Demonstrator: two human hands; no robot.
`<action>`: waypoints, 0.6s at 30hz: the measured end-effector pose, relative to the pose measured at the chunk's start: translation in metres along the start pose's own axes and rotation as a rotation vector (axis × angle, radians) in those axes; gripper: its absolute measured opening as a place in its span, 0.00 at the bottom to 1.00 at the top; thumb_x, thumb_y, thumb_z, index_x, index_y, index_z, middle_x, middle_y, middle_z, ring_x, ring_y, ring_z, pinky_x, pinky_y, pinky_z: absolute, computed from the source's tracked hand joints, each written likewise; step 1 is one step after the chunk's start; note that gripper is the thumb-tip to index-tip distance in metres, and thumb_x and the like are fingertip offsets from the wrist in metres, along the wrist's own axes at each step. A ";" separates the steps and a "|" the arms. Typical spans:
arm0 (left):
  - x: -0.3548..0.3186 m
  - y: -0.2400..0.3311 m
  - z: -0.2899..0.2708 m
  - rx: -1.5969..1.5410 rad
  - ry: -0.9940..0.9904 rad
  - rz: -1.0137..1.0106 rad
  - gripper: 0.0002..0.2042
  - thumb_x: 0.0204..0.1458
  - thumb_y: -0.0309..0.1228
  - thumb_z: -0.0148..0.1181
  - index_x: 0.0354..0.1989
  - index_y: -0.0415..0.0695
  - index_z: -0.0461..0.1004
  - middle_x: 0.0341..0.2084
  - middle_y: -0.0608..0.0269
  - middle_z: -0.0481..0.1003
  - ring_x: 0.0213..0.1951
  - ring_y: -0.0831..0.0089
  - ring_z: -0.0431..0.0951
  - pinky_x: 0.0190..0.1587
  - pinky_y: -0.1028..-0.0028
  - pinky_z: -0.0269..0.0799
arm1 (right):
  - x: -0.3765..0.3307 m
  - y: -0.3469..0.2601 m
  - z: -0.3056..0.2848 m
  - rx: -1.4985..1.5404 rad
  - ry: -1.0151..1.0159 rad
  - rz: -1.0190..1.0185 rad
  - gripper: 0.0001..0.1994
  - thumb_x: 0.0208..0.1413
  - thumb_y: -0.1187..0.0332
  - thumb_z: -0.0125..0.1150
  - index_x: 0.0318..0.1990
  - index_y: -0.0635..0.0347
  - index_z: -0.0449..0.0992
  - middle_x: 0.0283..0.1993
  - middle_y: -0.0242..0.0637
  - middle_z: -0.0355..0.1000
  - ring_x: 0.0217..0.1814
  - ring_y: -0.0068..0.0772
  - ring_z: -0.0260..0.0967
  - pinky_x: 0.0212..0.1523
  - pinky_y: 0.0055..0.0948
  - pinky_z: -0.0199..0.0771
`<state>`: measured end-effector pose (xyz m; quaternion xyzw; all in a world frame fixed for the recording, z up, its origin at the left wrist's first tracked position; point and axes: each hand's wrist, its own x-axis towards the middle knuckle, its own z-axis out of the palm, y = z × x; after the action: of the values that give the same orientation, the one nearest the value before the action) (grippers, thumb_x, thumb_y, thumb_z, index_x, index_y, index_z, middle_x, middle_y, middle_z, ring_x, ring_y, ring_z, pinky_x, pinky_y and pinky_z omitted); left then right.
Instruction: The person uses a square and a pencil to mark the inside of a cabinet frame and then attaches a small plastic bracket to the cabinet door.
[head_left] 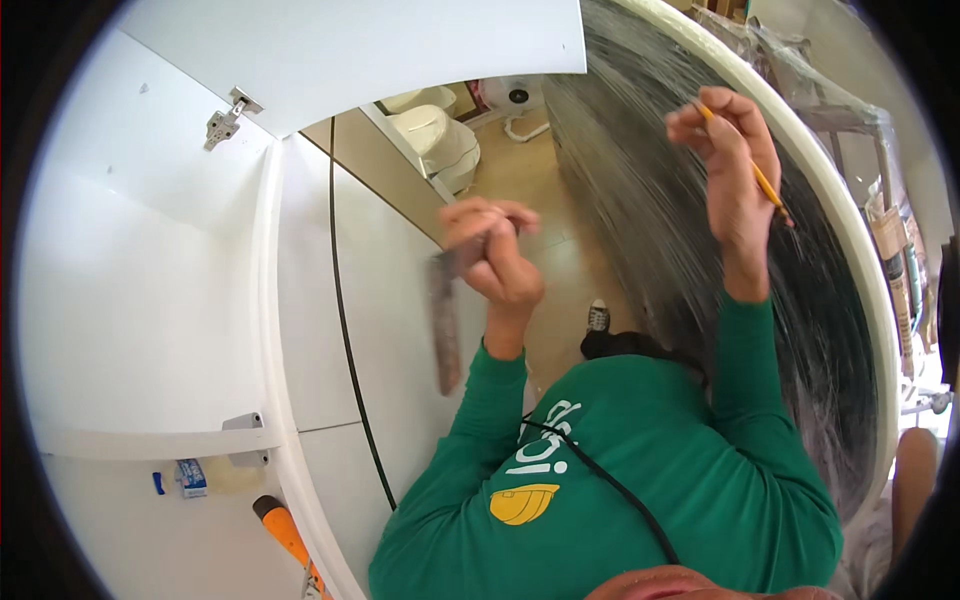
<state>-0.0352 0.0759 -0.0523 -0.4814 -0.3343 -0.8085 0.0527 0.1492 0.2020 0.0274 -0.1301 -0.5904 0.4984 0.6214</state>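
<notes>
My left hand is raised in front of the white cabinet, its fingers wrapped round an L-shaped square. The square has a brownish, worn blade that hangs down, smeared by motion. Higher up and to the right, my right hand pinches a yellow pencil between thumb and fingers. The pencil slants, its dark end low beside the wrist. Behind that hand stretches a large dark, streaked panel with a pale edge. The two hands are well apart.
A white cabinet stands at the left, its door swung out overhead, with a metal hinge. On its lower shelf lie an orange-handled tool and a small blue-and-white packet. Farther off is a white toilet. Plastic-wrapped items stand at the right.
</notes>
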 end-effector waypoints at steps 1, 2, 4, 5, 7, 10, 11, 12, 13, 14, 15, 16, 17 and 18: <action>0.008 -0.006 -0.002 0.043 0.091 0.008 0.07 0.61 0.19 0.44 0.44 0.44 0.63 0.34 0.58 0.65 0.25 0.73 0.69 0.27 0.74 0.68 | 0.001 0.011 0.009 0.029 0.032 -0.072 0.10 0.70 0.69 0.52 0.48 0.66 0.75 0.39 0.39 0.77 0.41 0.26 0.76 0.46 0.27 0.78; 0.018 -0.011 -0.007 -0.006 0.119 -0.045 0.06 0.63 0.22 0.45 0.45 0.44 0.64 0.34 0.59 0.66 0.24 0.75 0.66 0.26 0.75 0.66 | 0.002 0.019 0.018 0.057 0.065 -0.143 0.07 0.69 0.73 0.54 0.47 0.66 0.75 0.40 0.38 0.77 0.41 0.24 0.75 0.46 0.26 0.78; 0.038 -0.022 -0.019 -0.098 0.169 -0.154 0.06 0.66 0.28 0.49 0.49 0.44 0.67 0.34 0.61 0.66 0.22 0.79 0.61 0.24 0.76 0.61 | 0.000 0.033 0.041 0.092 0.089 -0.207 0.04 0.67 0.75 0.56 0.46 0.65 0.74 0.40 0.36 0.76 0.40 0.21 0.74 0.45 0.24 0.76; 0.048 -0.025 -0.017 -0.095 0.206 -0.197 0.09 0.68 0.31 0.50 0.52 0.44 0.67 0.33 0.62 0.66 0.22 0.79 0.60 0.24 0.77 0.60 | -0.002 0.039 0.053 0.107 0.105 -0.235 0.03 0.66 0.77 0.57 0.45 0.65 0.73 0.40 0.34 0.75 0.40 0.19 0.73 0.44 0.22 0.76; 0.079 -0.021 0.001 -0.080 0.275 -0.279 0.15 0.71 0.39 0.51 0.58 0.44 0.67 0.32 0.65 0.65 0.22 0.80 0.57 0.24 0.78 0.57 | -0.003 0.055 0.072 0.084 0.126 -0.319 0.05 0.65 0.78 0.60 0.46 0.66 0.74 0.43 0.39 0.78 0.45 0.23 0.76 0.47 0.23 0.77; 0.098 -0.037 0.006 0.000 0.384 -0.370 0.24 0.72 0.48 0.48 0.68 0.45 0.63 0.37 0.64 0.70 0.23 0.79 0.55 0.24 0.78 0.56 | 0.009 0.080 0.091 -0.019 0.158 -0.542 0.04 0.64 0.76 0.63 0.43 0.64 0.76 0.40 0.36 0.77 0.39 0.20 0.75 0.39 0.22 0.77; 0.101 -0.044 0.004 -0.016 0.354 -0.385 0.25 0.72 0.48 0.47 0.71 0.48 0.60 0.42 0.63 0.70 0.23 0.79 0.55 0.24 0.77 0.56 | 0.010 0.087 0.095 -0.071 0.168 -0.628 0.03 0.64 0.75 0.63 0.41 0.63 0.77 0.37 0.34 0.75 0.34 0.17 0.73 0.34 0.21 0.77; 0.102 -0.050 0.001 -0.030 0.332 -0.404 0.26 0.72 0.48 0.46 0.73 0.50 0.57 0.47 0.61 0.71 0.23 0.78 0.56 0.25 0.77 0.57 | 0.006 0.090 0.100 -0.019 0.193 -0.584 0.03 0.63 0.75 0.64 0.41 0.63 0.76 0.37 0.34 0.75 0.33 0.17 0.73 0.33 0.21 0.77; 0.103 -0.052 0.002 -0.055 0.311 -0.415 0.28 0.73 0.49 0.45 0.76 0.52 0.54 0.52 0.60 0.71 0.24 0.78 0.56 0.25 0.77 0.58 | 0.006 0.088 0.105 0.031 0.214 -0.554 0.03 0.63 0.76 0.64 0.41 0.63 0.76 0.37 0.33 0.74 0.33 0.16 0.72 0.32 0.20 0.76; 0.101 -0.052 0.006 -0.022 0.288 -0.412 0.29 0.73 0.49 0.46 0.78 0.54 0.50 0.55 0.60 0.70 0.24 0.78 0.57 0.25 0.76 0.58 | 0.006 0.087 0.107 0.082 0.236 -0.526 0.04 0.63 0.76 0.64 0.42 0.63 0.75 0.37 0.33 0.74 0.33 0.16 0.72 0.31 0.19 0.76; 0.104 -0.051 0.011 0.010 0.275 -0.402 0.31 0.72 0.49 0.46 0.79 0.57 0.46 0.57 0.60 0.69 0.24 0.77 0.58 0.26 0.76 0.59 | 0.012 0.089 0.109 0.003 0.266 -0.595 0.03 0.64 0.76 0.63 0.41 0.63 0.75 0.34 0.31 0.72 0.30 0.14 0.70 0.29 0.17 0.73; 0.104 -0.053 0.012 0.041 0.261 -0.393 0.33 0.72 0.49 0.46 0.81 0.59 0.41 0.59 0.60 0.68 0.24 0.77 0.59 0.26 0.76 0.60 | 0.019 0.094 0.108 -0.010 0.282 -0.625 0.03 0.64 0.76 0.63 0.40 0.63 0.74 0.34 0.31 0.72 0.29 0.13 0.69 0.29 0.17 0.72; 0.106 -0.065 0.007 -0.022 0.273 -0.402 0.36 0.72 0.43 0.50 0.81 0.61 0.36 0.54 0.62 0.70 0.24 0.76 0.61 0.25 0.76 0.60 | 0.026 0.100 0.107 -0.024 0.298 -0.655 0.03 0.64 0.76 0.63 0.40 0.63 0.74 0.33 0.30 0.72 0.29 0.13 0.68 0.28 0.17 0.71; 0.107 -0.064 0.010 -0.026 0.251 -0.404 0.37 0.71 0.41 0.52 0.81 0.61 0.35 0.54 0.62 0.70 0.24 0.75 0.61 0.25 0.75 0.61 | 0.034 0.102 0.109 -0.032 0.310 -0.698 0.03 0.64 0.77 0.63 0.40 0.63 0.74 0.33 0.29 0.71 0.28 0.12 0.67 0.28 0.17 0.71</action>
<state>-0.1108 0.1562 0.0065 -0.3009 -0.4042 -0.8605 -0.0754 0.0013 0.2298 0.0003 -0.0048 -0.5057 0.2221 0.8336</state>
